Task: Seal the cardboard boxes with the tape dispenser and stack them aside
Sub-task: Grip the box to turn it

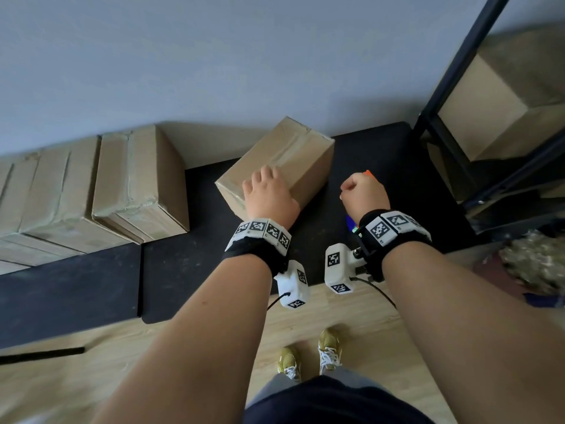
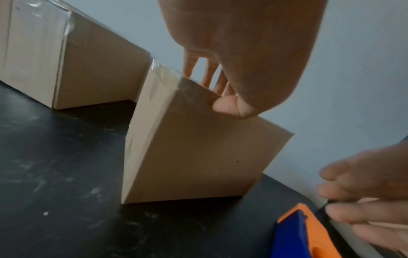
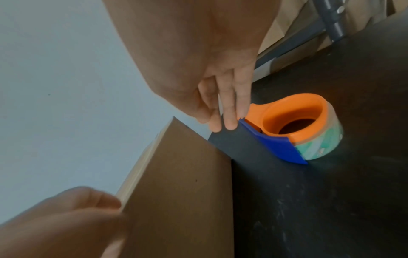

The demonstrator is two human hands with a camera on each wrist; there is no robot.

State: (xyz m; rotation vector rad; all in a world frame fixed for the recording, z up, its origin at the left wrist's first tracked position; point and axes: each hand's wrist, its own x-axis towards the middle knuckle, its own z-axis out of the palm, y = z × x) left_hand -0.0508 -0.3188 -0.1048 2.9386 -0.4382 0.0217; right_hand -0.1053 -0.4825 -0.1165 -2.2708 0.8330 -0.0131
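Note:
A taped cardboard box sits askew on the black table. My left hand holds its near top edge. In the left wrist view the fingers lie over the top of the box and the thumb presses its side face. The orange and blue tape dispenser stands on the table right of the box. My right hand hangs over it with straight fingers, the tips touching its front edge. In the head view only the dispenser's orange tip shows past the right hand.
Taped boxes stand in a row along the wall at the left. A dark metal shelf frame with a box in it stands at the right. A crumpled bundle lies by the table's right end.

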